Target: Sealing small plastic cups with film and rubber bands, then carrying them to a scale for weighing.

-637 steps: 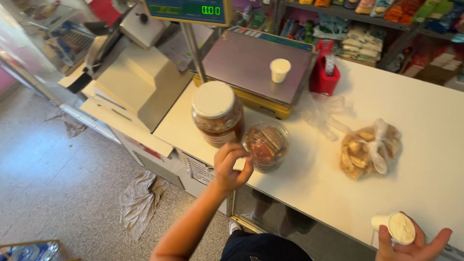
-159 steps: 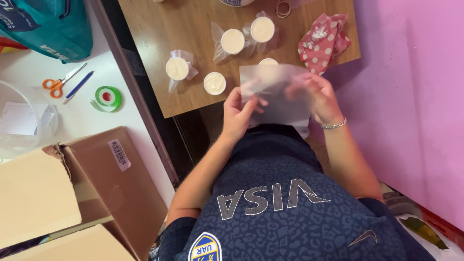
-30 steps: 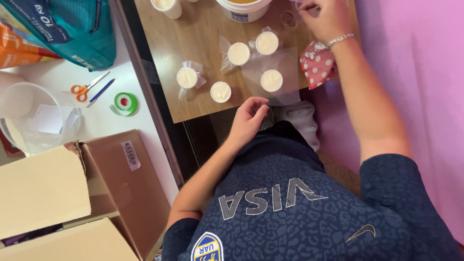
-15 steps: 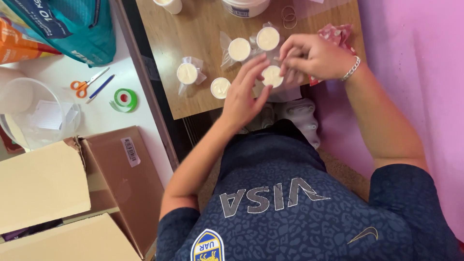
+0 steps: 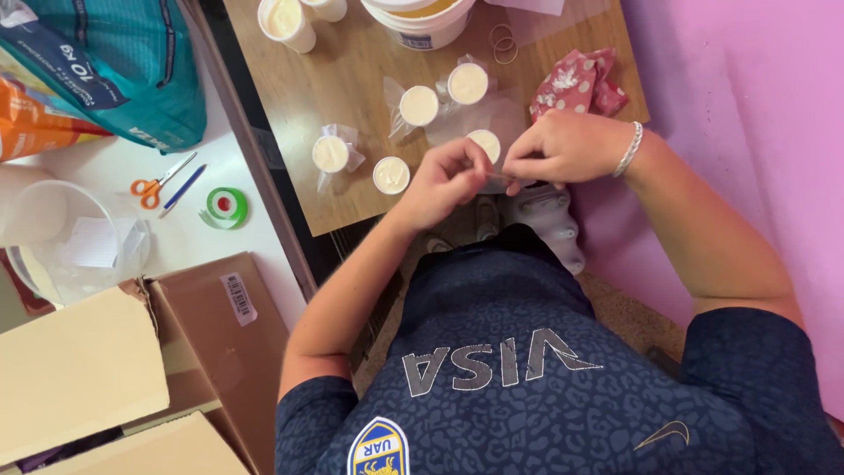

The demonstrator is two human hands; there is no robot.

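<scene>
Both hands meet at the near edge of the brown wooden table (image 5: 352,79): left hand (image 5: 444,180) and right hand (image 5: 563,145) pinch the clear plastic bag (image 5: 505,123) around a small cream-filled cup (image 5: 484,143); pink wall (image 5: 747,132) beside.

Matt wooden table (image 5: 352,79), clear plastic bag (image 5: 492,119)

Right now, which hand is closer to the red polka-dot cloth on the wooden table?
The right hand. It sits just below the red polka-dot cloth, nearly touching it. The left hand is farther off, on the other side of the small cup both hands work at.
</scene>
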